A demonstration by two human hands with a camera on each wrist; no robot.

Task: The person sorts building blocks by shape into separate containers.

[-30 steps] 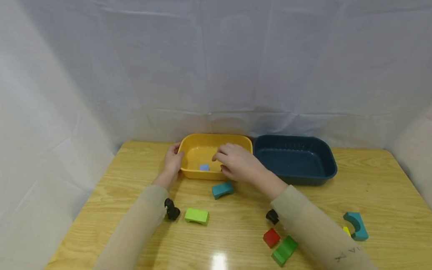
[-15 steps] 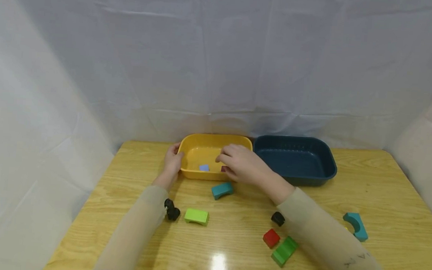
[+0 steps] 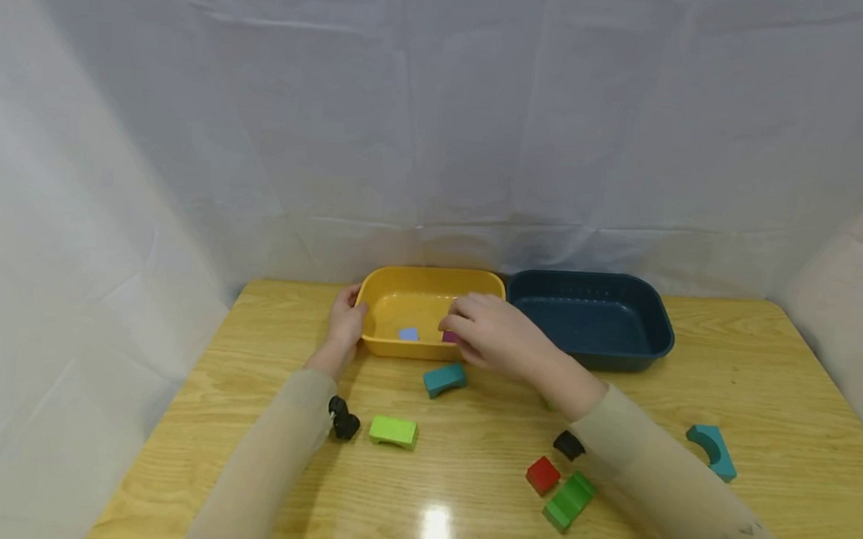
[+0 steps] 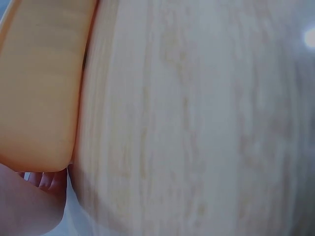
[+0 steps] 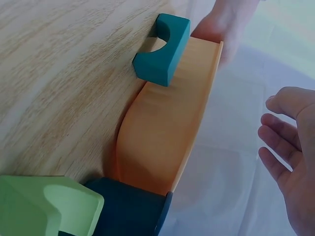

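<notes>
Loosely open right hand (image 3: 498, 337) over yellow tray (image 3: 400, 282), left hand (image 3: 343, 323) gripping rim

Wood-grain table (image 3: 770, 368), light yellow-oak finish, glossy top. Bright glare spot (image 3: 438, 527) on the table near its front edge, so a light sits overhead. Table's back corners are rounded. White cloth backdrop (image 3: 442, 120) hangs straight behind the table, with creases and a horizontal fold line just above the tabletop. More white cloth (image 3: 61, 294) drapes down the table's left side, and another sheet (image 3: 857, 308) closes off its right side. Cloth meets the table's back edge with some shadow along the seam. Lighting is even and soft across the backdrop. No floor or window in view.
</notes>
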